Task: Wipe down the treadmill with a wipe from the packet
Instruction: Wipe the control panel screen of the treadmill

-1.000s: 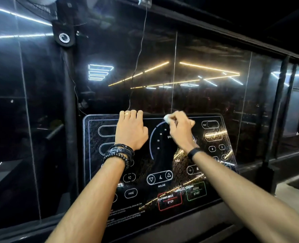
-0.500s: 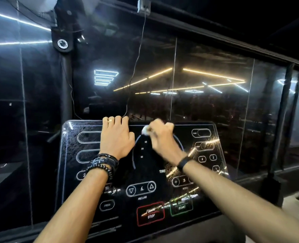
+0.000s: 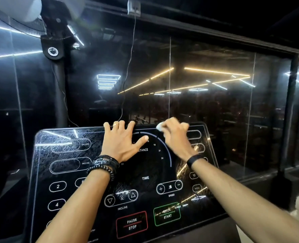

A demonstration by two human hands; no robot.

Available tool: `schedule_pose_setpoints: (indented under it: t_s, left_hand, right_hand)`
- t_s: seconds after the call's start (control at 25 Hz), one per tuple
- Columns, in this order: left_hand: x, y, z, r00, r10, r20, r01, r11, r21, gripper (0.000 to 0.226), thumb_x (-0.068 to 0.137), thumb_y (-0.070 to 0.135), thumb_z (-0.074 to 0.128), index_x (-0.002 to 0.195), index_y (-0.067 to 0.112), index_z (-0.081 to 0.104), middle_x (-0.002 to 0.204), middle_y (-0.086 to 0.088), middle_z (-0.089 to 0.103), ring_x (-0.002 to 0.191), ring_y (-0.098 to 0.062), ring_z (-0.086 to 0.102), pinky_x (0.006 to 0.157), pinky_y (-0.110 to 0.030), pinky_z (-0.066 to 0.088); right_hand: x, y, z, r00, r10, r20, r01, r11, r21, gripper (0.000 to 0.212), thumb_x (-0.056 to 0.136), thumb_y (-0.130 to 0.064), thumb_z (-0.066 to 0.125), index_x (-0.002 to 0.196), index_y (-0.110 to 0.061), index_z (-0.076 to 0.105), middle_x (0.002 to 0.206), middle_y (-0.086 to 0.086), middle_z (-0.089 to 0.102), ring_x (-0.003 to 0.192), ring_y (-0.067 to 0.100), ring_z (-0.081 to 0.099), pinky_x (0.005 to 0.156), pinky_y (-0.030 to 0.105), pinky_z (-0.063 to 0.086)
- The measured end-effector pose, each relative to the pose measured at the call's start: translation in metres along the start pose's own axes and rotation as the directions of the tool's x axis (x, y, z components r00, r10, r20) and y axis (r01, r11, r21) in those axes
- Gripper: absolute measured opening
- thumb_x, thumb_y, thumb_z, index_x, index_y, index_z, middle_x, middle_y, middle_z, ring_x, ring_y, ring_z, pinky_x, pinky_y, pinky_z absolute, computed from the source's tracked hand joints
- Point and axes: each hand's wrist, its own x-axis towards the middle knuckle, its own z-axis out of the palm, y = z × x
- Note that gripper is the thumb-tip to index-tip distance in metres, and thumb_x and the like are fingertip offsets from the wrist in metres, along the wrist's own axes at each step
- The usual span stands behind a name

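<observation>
Dark glass wall panels (image 3: 206, 88) mirror ceiling light strips behind a glossy black treadmill console (image 3: 71, 172).

Left hand (image 3: 122, 142), wearing dark beaded bracelets (image 3: 103, 166), lies flat with fingers spread on the console's far edge, left of centre. Just to its right, the right hand (image 3: 175, 137), with a black wristband (image 3: 194, 159), curls its fingers round a small white crumpled wipe (image 3: 159, 127), pressed to the console's top edge.

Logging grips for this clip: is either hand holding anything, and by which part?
The right hand grips a small bunched white wipe; only one end shows. The left hand holds nothing.
</observation>
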Motion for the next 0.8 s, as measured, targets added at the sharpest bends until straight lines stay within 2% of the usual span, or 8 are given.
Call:
schedule_pose_setpoints:
  t_s: [0.08, 0.24, 0.4, 0.48, 0.56, 0.6, 0.72, 0.8]
  left_hand:
    - [0.001, -0.001, 0.001, 1.000, -0.014, -0.012, 0.014, 0.999, -0.035, 0.093, 0.084, 0.080, -0.002, 0.141, 0.023, 0.044, 0.121, -0.007, 0.056, 0.121, -0.029, 0.048, 0.106, -0.053, 0.025]
    - [0.001, 0.003, 0.007, 0.996, -0.033, -0.083, 0.029, 0.999, -0.040, 0.075, 0.095, 0.062, 0.004, 0.136, 0.021, 0.051, 0.118, -0.009, 0.059, 0.116, -0.032, 0.050, 0.103, -0.054, 0.027]
    - [0.003, 0.002, 0.007, 0.996, -0.042, -0.084, 0.040, 0.999, -0.024, 0.059, 0.096, 0.048, 0.014, 0.131, 0.019, 0.052, 0.115, -0.011, 0.059, 0.111, -0.032, 0.051, 0.103, -0.055, 0.029]
    - [0.002, 0.003, 0.009, 0.995, -0.037, -0.093, 0.035, 0.999, -0.021, 0.057, 0.095, 0.045, 0.016, 0.129, 0.018, 0.053, 0.113, -0.012, 0.060, 0.110, -0.033, 0.052, 0.102, -0.056, 0.029]
    - [0.000, 0.004, 0.010, 0.994, -0.038, -0.104, 0.035, 0.999, -0.021, 0.056, 0.095, 0.044, 0.017, 0.127, 0.017, 0.054, 0.111, -0.012, 0.060, 0.109, -0.034, 0.052, 0.102, -0.056, 0.029]
    - [0.000, 0.004, 0.010, 0.994, -0.037, -0.100, 0.035, 0.999, -0.024, 0.055, 0.095, 0.044, 0.017, 0.127, 0.017, 0.054, 0.111, -0.012, 0.060, 0.109, -0.033, 0.052, 0.102, -0.056, 0.029]
    - [0.001, 0.002, 0.011, 0.993, -0.046, -0.105, 0.045, 0.999, -0.012, 0.054, 0.096, 0.044, 0.017, 0.127, 0.018, 0.052, 0.111, -0.011, 0.058, 0.109, -0.033, 0.051, 0.103, -0.055, 0.029]
    - [0.000, 0.003, 0.013, 0.992, -0.048, -0.116, 0.046, 0.999, -0.019, 0.053, 0.096, 0.044, 0.019, 0.126, 0.018, 0.053, 0.110, -0.011, 0.058, 0.108, -0.033, 0.051, 0.103, -0.056, 0.029]
  right_hand:
    - [0.004, -0.002, 0.000, 0.986, 0.158, -0.051, -0.157, 0.987, 0.025, 0.022, 0.093, -0.003, 0.059, 0.089, -0.024, 0.064, 0.092, -0.008, 0.055, 0.086, 0.017, 0.053, 0.076, 0.036, 0.022]
    - [-0.040, -0.011, 0.011, 0.943, -0.307, 0.131, 0.312, 0.950, -0.017, 0.030, 0.087, 0.003, 0.061, 0.095, -0.026, 0.061, 0.097, -0.013, 0.057, 0.088, 0.010, 0.055, 0.080, 0.041, 0.031]
    - [-0.020, -0.009, 0.006, 0.989, 0.128, -0.076, -0.124, 0.991, 0.045, 0.028, 0.089, 0.001, 0.060, 0.090, -0.027, 0.064, 0.093, -0.009, 0.057, 0.086, 0.016, 0.056, 0.077, 0.040, 0.026]
    - [-0.052, -0.034, 0.017, 0.997, -0.074, 0.032, 0.073, 0.997, 0.024, 0.030, 0.084, 0.003, 0.060, 0.092, -0.025, 0.062, 0.094, -0.009, 0.057, 0.087, 0.016, 0.057, 0.078, 0.041, 0.029]
    - [-0.087, -0.035, 0.016, 0.883, -0.443, 0.157, 0.446, 0.895, 0.014, 0.030, 0.081, 0.005, 0.060, 0.096, -0.021, 0.058, 0.096, -0.008, 0.057, 0.088, 0.014, 0.056, 0.078, 0.039, 0.030]
    - [-0.085, -0.027, 0.008, 0.850, -0.492, 0.188, 0.500, 0.866, 0.008, 0.029, 0.081, 0.004, 0.058, 0.096, -0.021, 0.057, 0.097, -0.008, 0.058, 0.089, 0.014, 0.057, 0.078, 0.039, 0.030]
    - [-0.055, -0.007, 0.001, 0.993, -0.118, 0.020, 0.118, 0.993, -0.031, 0.024, 0.087, 0.000, 0.060, 0.092, -0.023, 0.063, 0.092, -0.011, 0.059, 0.085, 0.015, 0.058, 0.080, 0.041, 0.028]
    - [-0.066, -0.025, 0.007, 1.000, 0.005, -0.016, -0.005, 1.000, 0.029, 0.027, 0.086, 0.002, 0.062, 0.090, -0.024, 0.061, 0.092, -0.011, 0.058, 0.083, 0.015, 0.056, 0.080, 0.043, 0.031]
